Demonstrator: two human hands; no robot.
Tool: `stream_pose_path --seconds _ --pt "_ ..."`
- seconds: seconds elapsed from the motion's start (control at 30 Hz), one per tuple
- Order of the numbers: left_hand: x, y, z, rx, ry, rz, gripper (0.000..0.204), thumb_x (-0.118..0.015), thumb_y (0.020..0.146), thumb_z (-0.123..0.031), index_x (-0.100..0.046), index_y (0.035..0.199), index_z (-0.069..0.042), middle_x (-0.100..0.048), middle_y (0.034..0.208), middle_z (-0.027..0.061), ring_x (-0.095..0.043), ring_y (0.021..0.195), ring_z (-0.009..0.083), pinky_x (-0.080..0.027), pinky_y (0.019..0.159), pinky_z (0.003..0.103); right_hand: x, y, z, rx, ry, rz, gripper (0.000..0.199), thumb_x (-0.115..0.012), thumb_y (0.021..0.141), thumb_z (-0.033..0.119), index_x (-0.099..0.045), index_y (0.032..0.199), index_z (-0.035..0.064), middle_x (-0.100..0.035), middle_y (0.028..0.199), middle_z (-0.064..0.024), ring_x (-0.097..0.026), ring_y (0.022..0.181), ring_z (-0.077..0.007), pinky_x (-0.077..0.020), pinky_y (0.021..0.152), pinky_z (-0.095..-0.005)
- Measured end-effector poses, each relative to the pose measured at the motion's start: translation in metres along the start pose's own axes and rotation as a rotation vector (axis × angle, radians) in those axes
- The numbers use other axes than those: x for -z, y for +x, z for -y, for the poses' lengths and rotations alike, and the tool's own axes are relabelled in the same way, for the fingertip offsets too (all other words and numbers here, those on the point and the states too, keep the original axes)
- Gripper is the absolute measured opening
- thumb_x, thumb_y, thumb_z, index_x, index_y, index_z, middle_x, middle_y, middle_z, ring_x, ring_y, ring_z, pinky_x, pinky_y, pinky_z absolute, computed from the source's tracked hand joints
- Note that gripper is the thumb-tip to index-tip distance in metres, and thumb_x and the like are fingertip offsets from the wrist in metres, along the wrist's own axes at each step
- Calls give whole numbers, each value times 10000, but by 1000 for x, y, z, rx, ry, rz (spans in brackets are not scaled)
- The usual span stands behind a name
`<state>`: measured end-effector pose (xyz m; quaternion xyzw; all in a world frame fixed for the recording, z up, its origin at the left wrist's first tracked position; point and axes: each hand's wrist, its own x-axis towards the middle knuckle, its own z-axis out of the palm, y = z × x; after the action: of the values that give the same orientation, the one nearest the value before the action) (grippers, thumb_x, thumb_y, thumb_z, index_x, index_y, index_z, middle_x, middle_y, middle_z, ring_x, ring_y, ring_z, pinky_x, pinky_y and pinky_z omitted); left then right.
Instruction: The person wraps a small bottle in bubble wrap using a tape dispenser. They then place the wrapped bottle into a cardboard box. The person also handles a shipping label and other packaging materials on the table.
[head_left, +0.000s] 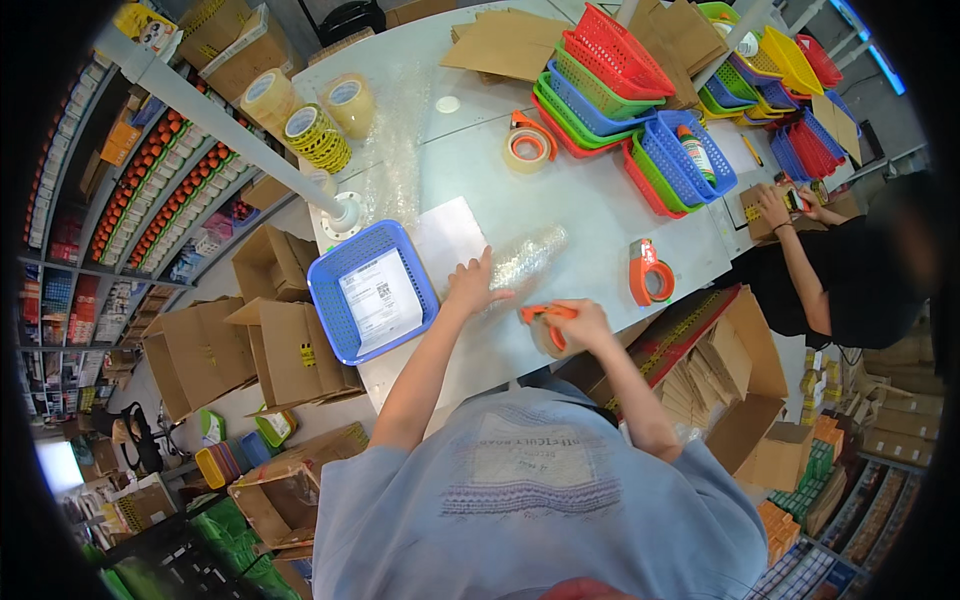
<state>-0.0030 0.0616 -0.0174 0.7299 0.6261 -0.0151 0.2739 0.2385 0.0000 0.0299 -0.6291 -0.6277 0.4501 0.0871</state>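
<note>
A bubble-wrapped bundle [532, 255] lies on the grey table [450, 160]. My left hand [472, 288] is at its near left end, fingers stretched out, with the thumb close to the wrap. Whether the thumb presses on it is hard to tell. In my right hand [585, 325], just on the near side of the bundle, is an orange tape dispenser [540, 312] with a roll of tape. A white sheet of paper [450, 235] lies beyond my left fingers. Left of that hand, a blue plastic basket [425, 262] holds a printed sheet [381, 300].
Another orange tape dispenser [650, 275] lies to the right, a third [528, 143] farther back. Tape rolls [318, 135] and a white post [230, 120] stand at left. Stacked baskets [600, 90] fill the back right. A co-worker [850, 260] works at right. Open cartons [295, 345] flank the table.
</note>
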Motion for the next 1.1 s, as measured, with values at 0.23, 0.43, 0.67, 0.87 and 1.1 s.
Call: stream_pose_path --seconds 0.23,0.43,0.67,0.87,1.1 --pt "12 -37 -10 8 -39 -78 1097 -800 573 -509 -236 1445 -154 -461 1244 260 -484 1104 432 -392 920 534 9 1 -33 12 -482 -580 516 -698 733 229 -582 1231 165 -609 969 -135 -620 822 -306 -484 733 -415" --pt "-30 -95 -15 -7 -235 -527 1094 -854 551 -253 -226 1430 -82 -445 1242 246 -455 1147 413 -381 981 459 -23 56 -21 621 -570 -563 889 -791 567 136 -406 1367 196 -429 1270 -168 -405 1201 -374 -311 959 -540" --pt "-90 -149 -19 204 -640 -335 845 -824 629 -171 -334 1301 -24 -428 1243 188 -483 1114 342 -408 958 406 -35 86 63 876 -747 159 1078 -797 510 140 -250 1438 205 -419 1283 -120 -383 1241 -287 -199 1025 -665" --pt "-55 -130 -60 106 -1176 -601 1112 -878 573 -346 -210 1380 28 -330 1353 191 -389 1232 316 -335 1037 455 -8 43 61 913 -36 -223 1087 -829 545 221 -217 1432 83 -414 1231 -162 -382 1207 -349 -250 1016 -597" --pt "10 -70 -83 -168 -633 -1028 1373 -879 407 -563 -147 1390 57 -283 1364 220 -341 1264 332 -297 1042 459 -72 21 39 595 320 -639 998 -752 719 257 -113 1442 -1 -215 1362 -249 -260 1275 -418 -266 1040 -485"
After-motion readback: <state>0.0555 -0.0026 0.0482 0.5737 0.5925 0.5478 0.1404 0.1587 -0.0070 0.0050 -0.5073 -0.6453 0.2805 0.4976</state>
